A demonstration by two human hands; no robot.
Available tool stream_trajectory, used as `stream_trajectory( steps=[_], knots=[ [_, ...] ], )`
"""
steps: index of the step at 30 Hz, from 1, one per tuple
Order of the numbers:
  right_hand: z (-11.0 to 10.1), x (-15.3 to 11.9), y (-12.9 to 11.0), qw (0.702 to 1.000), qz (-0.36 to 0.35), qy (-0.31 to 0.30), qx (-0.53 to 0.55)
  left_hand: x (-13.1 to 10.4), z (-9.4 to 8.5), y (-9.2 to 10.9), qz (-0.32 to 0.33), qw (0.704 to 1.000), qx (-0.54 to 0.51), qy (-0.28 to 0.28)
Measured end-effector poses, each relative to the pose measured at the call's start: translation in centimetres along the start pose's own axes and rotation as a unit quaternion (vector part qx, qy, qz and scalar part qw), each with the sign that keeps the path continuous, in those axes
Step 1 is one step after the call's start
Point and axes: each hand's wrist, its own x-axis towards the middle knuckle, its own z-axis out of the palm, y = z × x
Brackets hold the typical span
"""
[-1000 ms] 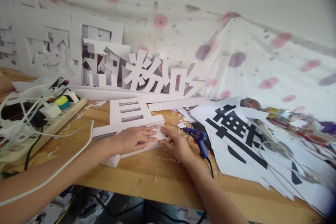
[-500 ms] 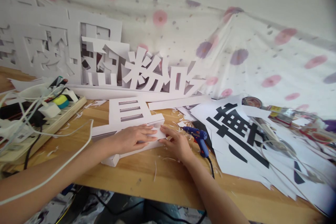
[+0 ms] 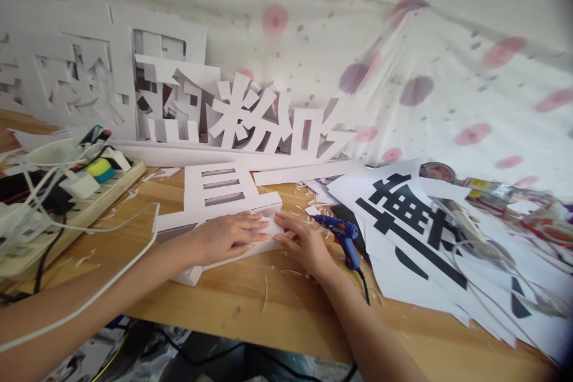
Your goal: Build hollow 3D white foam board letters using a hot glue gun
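Note:
A white foam-board character [image 3: 215, 182] with slotted openings and raised side walls lies on the wooden table in front of me. My left hand [image 3: 233, 234] rests across its near right part, fingers stretched out and pressing on the white surface. At the character's right end, my right hand [image 3: 304, 245] grips the edge between bent fingers and thumb. Part of the wall there is hidden under both hands. Just right of my right hand lies a blue glue gun [image 3: 341, 233], touched by neither hand.
Cut-out white characters [image 3: 250, 116] stand along the back. A power strip [image 3: 111, 191] with plugs and cables lies left, and a white cord crosses over my left forearm. Printed paper sheets [image 3: 403, 215] spread out at right. Thin white scraps litter the table [image 3: 224, 310].
The view has shifted slightly. Both hands keep their places on the foam-board character, with no clear movement of it.

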Motion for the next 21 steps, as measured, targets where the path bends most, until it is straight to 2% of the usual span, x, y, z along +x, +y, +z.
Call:
stream_trajectory(
  steps=[10,15,18,21],
  knots=[
    [0.18,-0.18,0.09,1.0,0.01,0.001,-0.016,0.01,0.14,-0.06,0.004,0.999,-0.032,0.027],
    [0.2,-0.15,0.09,0.999,0.009,-0.003,-0.033,-0.03,0.25,-0.19,0.002,0.999,-0.039,0.016],
    [0.18,-0.07,0.04,0.999,0.005,-0.001,-0.034,-0.15,0.06,0.02,-0.033,0.998,-0.059,0.021],
    [-0.01,-0.05,-0.11,0.999,0.001,-0.005,-0.035,-0.29,-0.29,0.32,-0.084,0.988,-0.107,0.067]
  ],
)
